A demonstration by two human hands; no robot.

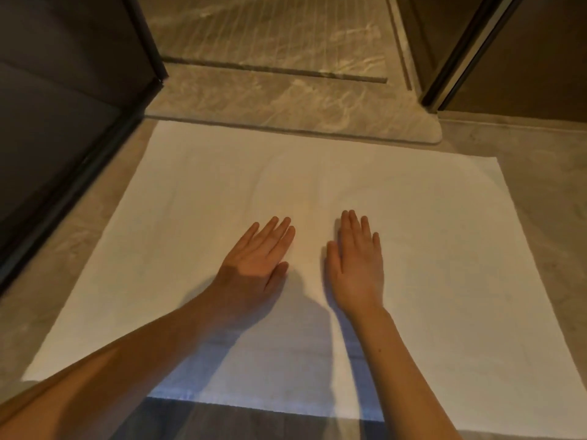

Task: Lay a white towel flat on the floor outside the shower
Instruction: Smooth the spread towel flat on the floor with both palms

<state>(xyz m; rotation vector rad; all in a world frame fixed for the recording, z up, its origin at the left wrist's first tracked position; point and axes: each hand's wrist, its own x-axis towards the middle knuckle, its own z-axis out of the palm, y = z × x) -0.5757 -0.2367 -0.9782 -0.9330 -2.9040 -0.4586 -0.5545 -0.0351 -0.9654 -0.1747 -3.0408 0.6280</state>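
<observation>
Left hand [254, 268] and right hand [357, 265] flat, fingers [352, 227] extended, holding nothing, on white towel [444, 249].

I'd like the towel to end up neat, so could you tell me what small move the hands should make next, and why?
Probably slide both palms apart toward the side edges. The towel already lies spread on the floor below the shower sill, with the left hand and right hand flat, fingers open, near its middle. Faint creases show above the hands, so an outward sweep should smooth them.
</observation>
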